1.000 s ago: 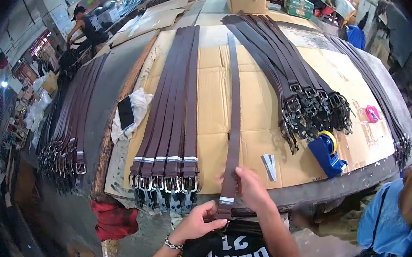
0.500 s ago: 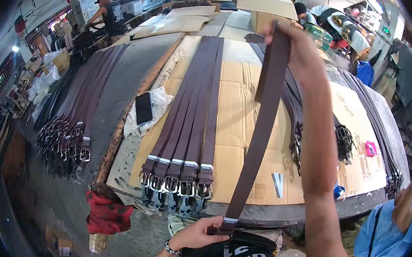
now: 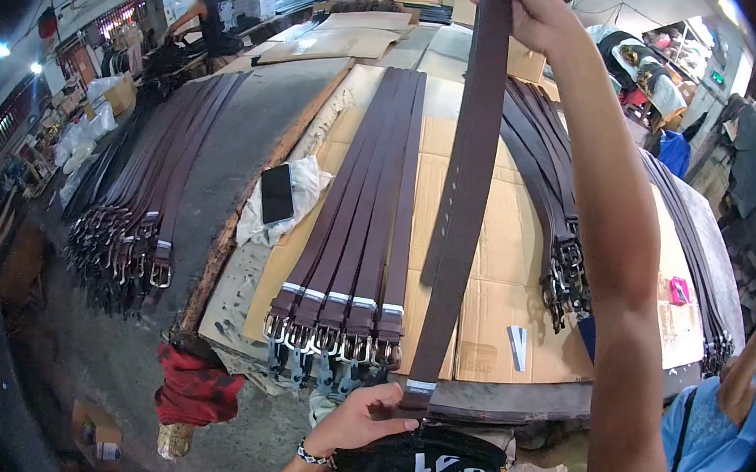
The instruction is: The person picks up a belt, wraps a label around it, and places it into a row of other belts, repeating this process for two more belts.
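Belt: the long brown belt [image 3: 465, 217] is stretched up from the person's lap, over the cardboard [image 3: 499, 292]; it doubles over at the top, and its loose end hangs beside the main length. A pale band [image 3: 421, 387] wraps it near the low end.
Right hand: lifted high, the right hand [image 3: 525, 13] has its fingers closed on the belt's upper part, right by the top edge of my view.
Left hand: down at the lap, the left hand [image 3: 365, 422] pinches the low end between thumb and fingers, just below the band.
Belt row: to the left of the held belt, the belt row [image 3: 359, 198] lies side by side, buckles [image 3: 333, 342] at the near table edge.
Phone: the phone [image 3: 277, 194] lies on a white cloth [image 3: 312, 183], left of that row.
Strips: the pale strips [image 3: 517, 347] lie on the cardboard, right of the held belt.
Right pile: the right pile [image 3: 543, 147] of belts is partly hidden behind the raised forearm.
Pink thing: small, the pink thing [image 3: 680, 291] sits beyond that forearm.
Others: one person [image 3: 215, 24] is at the far left; another, in a blue top [image 3: 721, 428], is at the right.
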### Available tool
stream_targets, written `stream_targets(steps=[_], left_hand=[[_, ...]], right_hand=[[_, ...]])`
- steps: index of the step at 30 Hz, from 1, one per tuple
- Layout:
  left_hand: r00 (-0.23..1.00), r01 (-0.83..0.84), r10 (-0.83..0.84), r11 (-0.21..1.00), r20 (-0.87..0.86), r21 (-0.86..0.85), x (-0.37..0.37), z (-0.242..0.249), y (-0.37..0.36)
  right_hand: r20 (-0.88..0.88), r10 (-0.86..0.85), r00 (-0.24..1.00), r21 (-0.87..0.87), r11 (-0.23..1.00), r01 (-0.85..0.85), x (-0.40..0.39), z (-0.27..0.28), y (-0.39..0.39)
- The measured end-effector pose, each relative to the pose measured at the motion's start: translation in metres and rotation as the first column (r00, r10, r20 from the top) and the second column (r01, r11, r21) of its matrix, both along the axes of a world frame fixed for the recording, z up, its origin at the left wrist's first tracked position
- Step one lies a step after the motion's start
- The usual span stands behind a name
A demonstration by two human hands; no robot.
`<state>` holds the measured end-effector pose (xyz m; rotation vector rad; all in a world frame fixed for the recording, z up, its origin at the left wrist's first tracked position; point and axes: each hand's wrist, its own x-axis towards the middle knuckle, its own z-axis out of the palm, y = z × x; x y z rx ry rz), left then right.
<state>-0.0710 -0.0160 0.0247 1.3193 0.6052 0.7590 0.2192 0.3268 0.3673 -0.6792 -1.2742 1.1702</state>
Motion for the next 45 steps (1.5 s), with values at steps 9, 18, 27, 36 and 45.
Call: stream_targets(steps=[9,18,27,36,45], left_hand=[[0.986,0.06,-0.068,0.997,-0.154,-0.054,-0.037,-0.005,-0.017],[0.893,0.152,-0.184,0.982,-0.411,-0.109,-0.071,-0.012,-0.047],[0.801,0.399,-0.455,0.89,-0.389,-0.22,-0.071,0.026,-0.027],[0.768,0.522,-0.508,0.849,-0.391,-0.077,-0.071,0.011,-0.031],[0.798,0.537,-0.515,0.843,-0.313,-0.02,-0.067,0.015,-0.035]], right_hand=[[0.064,-0.117,0.991,-0.025,0.993,0.119,-0.056,-0.067,-0.017],[-0.063,-0.303,0.951,-0.66,0.727,0.188,-0.078,-0.385,0.026],[0.515,-0.258,0.818,-0.394,0.775,0.493,-0.086,-0.397,0.005],[0.705,0.14,0.695,-0.497,0.797,0.343,-0.086,-0.36,-0.008],[0.636,0.628,0.449,-0.717,0.696,0.043,-0.068,-0.349,-0.012]])
